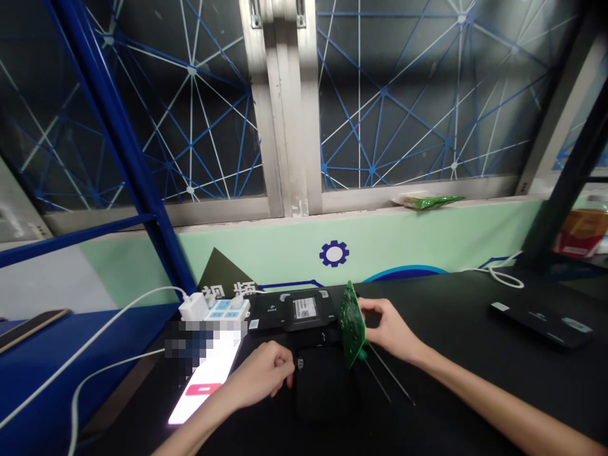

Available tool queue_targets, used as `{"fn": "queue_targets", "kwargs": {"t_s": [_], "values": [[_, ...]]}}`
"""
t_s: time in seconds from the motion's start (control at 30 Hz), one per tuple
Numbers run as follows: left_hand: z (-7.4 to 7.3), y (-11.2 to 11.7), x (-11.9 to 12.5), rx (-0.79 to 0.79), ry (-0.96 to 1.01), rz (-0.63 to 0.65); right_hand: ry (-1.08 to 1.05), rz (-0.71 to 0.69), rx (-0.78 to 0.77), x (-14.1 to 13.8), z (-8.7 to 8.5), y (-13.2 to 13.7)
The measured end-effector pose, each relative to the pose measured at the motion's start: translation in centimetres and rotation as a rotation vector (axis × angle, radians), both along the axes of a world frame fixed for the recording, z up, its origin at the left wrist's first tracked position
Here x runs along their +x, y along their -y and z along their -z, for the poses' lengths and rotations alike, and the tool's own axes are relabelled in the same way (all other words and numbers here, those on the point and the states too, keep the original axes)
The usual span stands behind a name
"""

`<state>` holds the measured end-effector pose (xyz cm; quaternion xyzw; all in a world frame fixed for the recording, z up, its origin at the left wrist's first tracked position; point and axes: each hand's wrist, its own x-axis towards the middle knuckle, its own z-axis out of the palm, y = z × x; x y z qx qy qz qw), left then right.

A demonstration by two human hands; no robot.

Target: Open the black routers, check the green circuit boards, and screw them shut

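Note:
My right hand (387, 323) pinches a green circuit board (352, 323) by its right side. The board stands upright, nearly edge-on to me, above the black tabletop. Two thin straight metal rods (394, 377) slant down to the right from behind its lower end. My left hand (268, 367) is closed with curled fingers, just left of a flat black case (320, 383). Whatever its fingers may hold is hidden. A small silvery piece (299, 363) shows by its fingertips, and I cannot tell whether they touch it. Behind both hands lie black devices with white labels (304, 308).
Left of my left hand, a lit phone-like screen (209, 373) lies partly blurred. Behind it are a white power strip (228, 310) and charger (194, 307) with white cables. Another black device (541, 324) lies at right. A blue metal frame (118, 145) rises at left.

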<state>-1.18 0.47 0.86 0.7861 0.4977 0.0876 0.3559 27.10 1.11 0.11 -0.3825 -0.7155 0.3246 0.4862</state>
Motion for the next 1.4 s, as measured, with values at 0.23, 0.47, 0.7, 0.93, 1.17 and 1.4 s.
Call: {"fn": "queue_targets", "kwargs": {"t_s": [0.23,0.47,0.7,0.93,1.17,1.4], "values": [[0.2,0.0,-0.1,-0.013,-0.006,0.013,-0.006,0.020,-0.050,0.5,-0.3,-0.3],[0.3,-0.2,-0.2,-0.011,-0.007,0.025,0.251,-0.011,-0.001,-0.3,0.4,0.4],[0.5,-0.2,-0.3,-0.008,0.001,0.043,0.439,-0.015,0.081,-1.3,0.0,1.7],[0.8,-0.4,-0.4,-0.004,-0.002,0.047,0.510,-0.035,0.147,-1.7,0.5,2.0],[1.0,-0.4,-0.5,-0.011,0.008,0.050,0.571,-0.043,0.202,-1.8,1.1,2.1],[0.6,-0.1,-0.3,-0.009,0.000,0.047,0.601,-0.038,0.214,-2.1,0.9,2.1]]}}
